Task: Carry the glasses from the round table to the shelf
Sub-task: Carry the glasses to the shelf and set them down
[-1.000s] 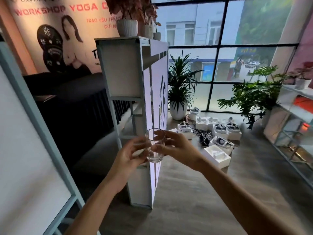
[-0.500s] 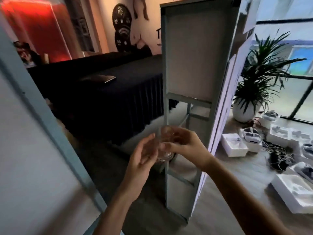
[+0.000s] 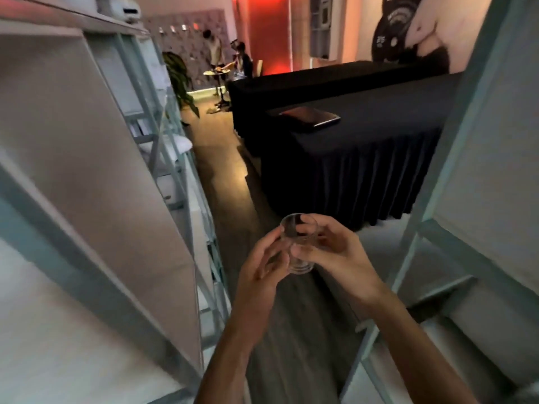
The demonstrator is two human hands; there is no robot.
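I hold a small clear glass [image 3: 297, 243] upright in front of me, at the lower middle of the head view. My right hand [image 3: 332, 258] wraps it from the right, thumb over its near side. My left hand [image 3: 259, 266] touches it from the left with the fingertips. A white shelf unit [image 3: 87, 176] with pale green framing stands close on my left. Another such shelf unit [image 3: 472, 199] is close on my right. A small round table [image 3: 216, 73] shows far back, with two people beside it.
A narrow strip of wood floor [image 3: 233, 182] runs ahead between the shelf units. A long table draped in black cloth [image 3: 344, 147] carries a dark flat device [image 3: 310, 118]. A potted plant [image 3: 179, 80] stands by the left shelves.
The view has swung left, away from the windows and plants, toward the aisle and the black-draped table. Both hands still hold the glass in front of me.
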